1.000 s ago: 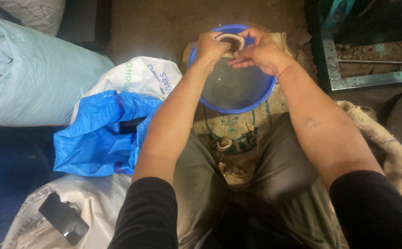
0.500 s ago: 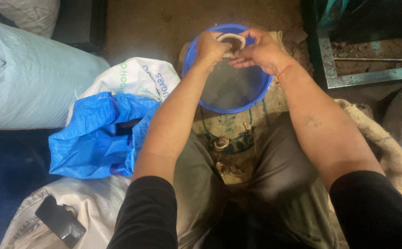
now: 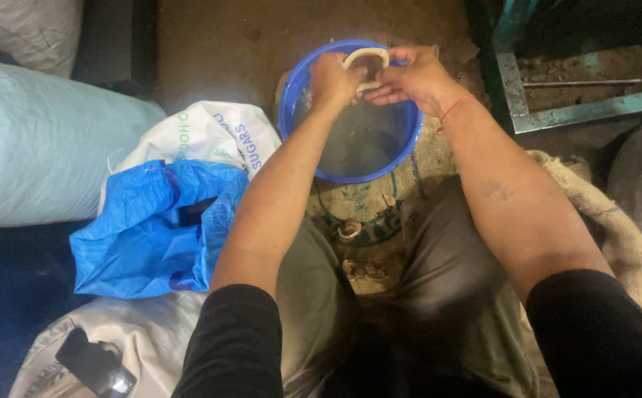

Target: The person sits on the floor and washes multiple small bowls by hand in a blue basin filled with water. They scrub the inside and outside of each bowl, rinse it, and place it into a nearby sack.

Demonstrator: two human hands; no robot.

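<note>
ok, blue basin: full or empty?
Partly filled. The basin stands upright with water in its lower part, well below the rim. Both hands hold a pale ring over its far side.

This looks like a rough storeroom or small rural work shed rather than a home room; the floor (image 3: 232, 44) is bare packed earth, dim and unswept; stuffed woven sacks (image 3: 41, 169) lie piled along the left, one pale blue-grey, others white with printed lettering; a blue plastic bag (image 3: 151, 236) sits open among them; a burlap sack (image 3: 615, 221) is spread underfoot; a green-painted metal frame (image 3: 556, 118) stands at the upper right; the person works seated low over a blue plastic basin (image 3: 291, 88).
</note>
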